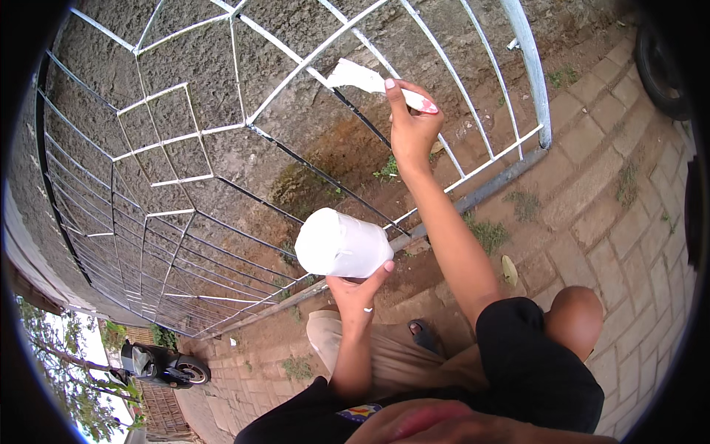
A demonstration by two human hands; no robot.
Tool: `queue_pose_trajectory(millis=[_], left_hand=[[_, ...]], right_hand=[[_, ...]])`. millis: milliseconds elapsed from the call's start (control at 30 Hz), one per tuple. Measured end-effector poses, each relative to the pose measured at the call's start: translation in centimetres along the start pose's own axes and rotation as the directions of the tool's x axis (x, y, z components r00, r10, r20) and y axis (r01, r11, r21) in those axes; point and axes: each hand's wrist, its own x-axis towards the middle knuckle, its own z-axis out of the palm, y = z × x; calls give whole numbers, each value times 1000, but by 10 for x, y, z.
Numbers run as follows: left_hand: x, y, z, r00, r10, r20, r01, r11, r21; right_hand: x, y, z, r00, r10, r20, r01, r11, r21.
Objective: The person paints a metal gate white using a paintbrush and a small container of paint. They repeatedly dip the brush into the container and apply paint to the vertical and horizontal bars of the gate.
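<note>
My right hand (pixel 415 125) is closed round the handle of a paintbrush (pixel 360 77) that is coated in white paint, with a bit of red at the handle's end. The bristles are at a bar of the metal fence (pixel 299 64), though I cannot tell whether they touch it. Part of that bar below the brush is black; many other bars are white. My left hand (pixel 355 294) holds a white plastic tub (pixel 360 247) from below and the side, its round end turned towards the fence. A white smear marks the left wrist.
A rough wall (pixel 233 111) and bare soil lie behind the fence. A grey bottom rail (pixel 499 177) runs beside brick paving (pixel 588 205). A motorcycle (pixel 161 366) stands at lower left, and a tyre (pixel 660 72) shows at upper right.
</note>
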Motion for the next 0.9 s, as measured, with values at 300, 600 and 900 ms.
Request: queue_pose_trajectory(millis=[300, 600, 900], left_hand=[[3, -6, -11, 1000, -1, -14, 1, 1000, 16], [0, -5, -21, 999, 19, -51, -19, 1000, -8], [2, -6, -23, 998, 19, -58, -20, 1000, -4]], right_hand=[[-7, -5, 0, 999, 34, -4, -34, 999, 10], [-13, -7, 3, 1000, -11, -25, 13, 997, 77], [-34, -6, 7, 983, -178, 39, 180, 982, -55]])
